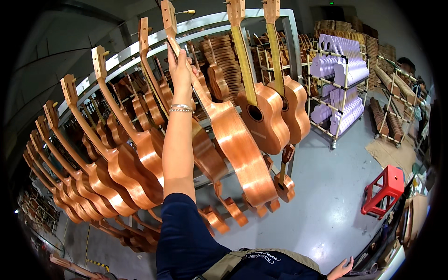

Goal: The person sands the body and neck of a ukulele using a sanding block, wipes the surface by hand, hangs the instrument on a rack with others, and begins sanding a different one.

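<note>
My left hand (182, 67), with a bracelet at the wrist, is raised and wrapped round the neck of an unfinished wooden ukulele (240, 149). Its glossy brown back faces me, and its body slants down to the right among others on a rack. Just right of it hang two more ukuleles, one (266, 123) with its soundhole showing and a yellow strip along its fingerboard. Low on the right, my right hand (342, 269) is held near my side with fingers apart, holding nothing.
A metal rack (291, 28) carries rows of ukuleles (133, 175), with smaller ones below. Beyond it stands a wheeled cart (336, 126) of pale purple guitar-shaped pieces. A red stool (383, 191) is on the grey floor at right. Further back, a person (406, 65) is partly visible near another rack.
</note>
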Action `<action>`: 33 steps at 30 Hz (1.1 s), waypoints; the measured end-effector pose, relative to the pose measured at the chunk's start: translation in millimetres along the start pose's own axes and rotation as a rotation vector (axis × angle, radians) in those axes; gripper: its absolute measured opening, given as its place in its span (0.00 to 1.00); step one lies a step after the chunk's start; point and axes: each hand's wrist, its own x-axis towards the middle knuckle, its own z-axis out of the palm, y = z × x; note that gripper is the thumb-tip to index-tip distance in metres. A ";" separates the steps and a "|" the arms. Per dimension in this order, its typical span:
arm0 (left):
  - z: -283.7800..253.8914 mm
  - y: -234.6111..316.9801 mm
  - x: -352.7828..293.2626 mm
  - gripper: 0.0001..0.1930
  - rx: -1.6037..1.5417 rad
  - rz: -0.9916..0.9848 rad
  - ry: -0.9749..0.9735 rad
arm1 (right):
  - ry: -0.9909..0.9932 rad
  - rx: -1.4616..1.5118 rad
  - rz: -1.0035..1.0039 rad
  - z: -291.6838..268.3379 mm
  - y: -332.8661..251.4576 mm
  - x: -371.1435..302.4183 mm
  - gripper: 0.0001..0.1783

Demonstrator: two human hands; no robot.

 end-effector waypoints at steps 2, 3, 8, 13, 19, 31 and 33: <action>5.8 -3.4 0.5 0.28 0.086 0.023 0.006 | -0.037 0.038 0.070 7.5 9.1 1.6 0.14; 9.3 -3.0 0.7 0.28 0.153 0.032 0.022 | -0.057 0.057 0.105 11.0 12.1 2.1 0.14; 23.3 -19.5 0.4 0.31 0.509 0.157 0.047 | -0.089 0.108 0.251 18.4 30.3 6.5 0.14; 5.8 -26.2 6.5 0.32 0.564 0.233 0.004 | -0.143 0.134 0.290 30.1 58.2 -6.2 0.15; -49.5 0.5 -50.0 0.31 1.249 0.824 0.528 | -0.115 0.081 0.206 36.0 75.0 -17.1 0.15; -101.9 9.1 -57.8 0.32 0.654 0.153 0.251 | -0.566 0.203 0.164 79.5 88.2 -39.9 0.20; -107.3 21.5 -58.5 0.32 0.642 0.254 0.353 | -0.676 0.261 0.237 91.8 122.5 -49.2 0.21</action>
